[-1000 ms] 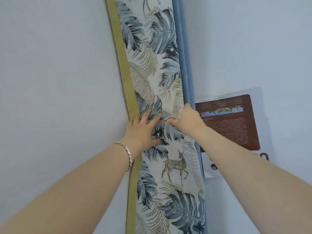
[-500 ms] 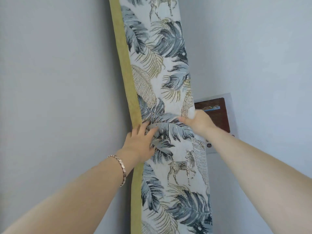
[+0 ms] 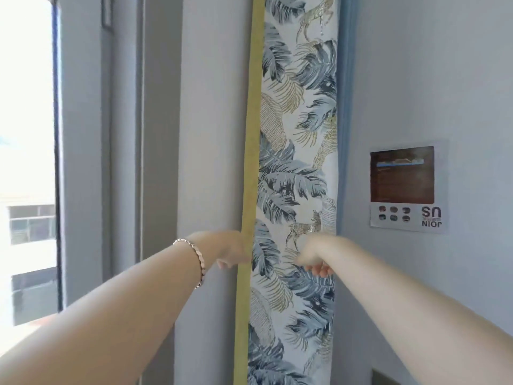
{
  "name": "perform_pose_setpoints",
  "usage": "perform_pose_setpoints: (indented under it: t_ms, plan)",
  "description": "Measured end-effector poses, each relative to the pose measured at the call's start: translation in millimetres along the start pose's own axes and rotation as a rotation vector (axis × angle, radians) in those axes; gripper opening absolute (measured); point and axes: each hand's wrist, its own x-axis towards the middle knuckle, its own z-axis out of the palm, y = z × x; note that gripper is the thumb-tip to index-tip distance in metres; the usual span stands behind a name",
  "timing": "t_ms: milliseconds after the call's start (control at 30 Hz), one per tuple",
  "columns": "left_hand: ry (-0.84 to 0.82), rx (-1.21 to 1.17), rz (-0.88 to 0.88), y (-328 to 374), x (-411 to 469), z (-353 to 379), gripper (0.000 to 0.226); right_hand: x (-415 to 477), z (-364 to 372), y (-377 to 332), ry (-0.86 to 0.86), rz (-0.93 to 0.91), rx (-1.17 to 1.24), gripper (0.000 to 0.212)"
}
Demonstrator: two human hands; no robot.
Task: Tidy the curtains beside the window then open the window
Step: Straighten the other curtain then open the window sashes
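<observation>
1. Curtain (image 3: 294, 173) is hanging gathered in a narrow column against the wall, between window (image 3: 27, 151) and poster (image 3: 406, 187). Judging it soft, light, limp; its olive edge band (image 3: 249, 162) looks the firmest place to hold.
2. Left hand (image 3: 230, 250) is touching that band; right hand (image 3: 316, 258) is lying on the print. Both blurred, so I cannot tell either grip.
3. I am seeing bare wall left of the band, then the window frame (image 3: 125, 134): open room for reaching across.

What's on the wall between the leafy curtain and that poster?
In the head view, a narrow blue curtain strip runs beside the leafy curtain; then bare wall until the poster.
</observation>
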Motion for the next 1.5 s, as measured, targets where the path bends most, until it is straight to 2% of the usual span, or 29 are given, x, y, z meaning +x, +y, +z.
perform_pose_setpoints:
  t_ms: [133,267,400,467,667,933,1133,1233,1333,1400,1433,1500]
  plan:
    - [-0.021,0.003,-0.155,-39,-58,18,0.034,-35,28,-43,0.077,-0.299,0.111,0.029]
    - [0.114,-0.020,-0.306,-90,-122,31,0.032,-70,56,-95,0.073,-0.503,0.137,0.035]
    - [0.086,-0.037,-0.408,-138,-189,35,0.032,-102,84,-148,0.020,-0.615,0.086,0.025]
    - [0.129,-0.052,-0.463,-172,-232,33,0.028,-122,101,-185,0.016,-0.680,0.063,0.020]
    - [0.261,-0.087,-0.641,-269,-347,20,0.025,-186,143,-303,0.018,-0.854,0.039,0.023]
    - [0.294,-0.020,-0.825,-385,-459,8,0.030,-245,181,-450,0.048,-0.995,0.147,0.022]
    - [0.364,-0.086,-0.829,-445,-484,-4,0.024,-276,182,-543,0.059,-1.063,0.316,0.028]
    - [0.371,-0.089,-0.829,-465,-485,-3,0.021,-282,172,-582,0.000,-1.079,0.405,0.052]
    - [0.374,-0.158,-0.853,-480,-484,-4,0.028,-282,162,-614,-0.028,-1.073,0.589,0.056]
    - [0.406,-0.156,-0.897,-494,-482,-9,0.027,-276,154,-638,-0.140,-1.019,0.762,0.064]
    - [0.420,-0.140,-0.925,-501,-481,-11,0.027,-273,153,-646,-0.213,-1.000,0.840,0.063]
    - [0.448,-0.126,-0.974,-515,-478,-14,0.026,-269,156,-662,-0.186,-1.038,0.884,0.054]
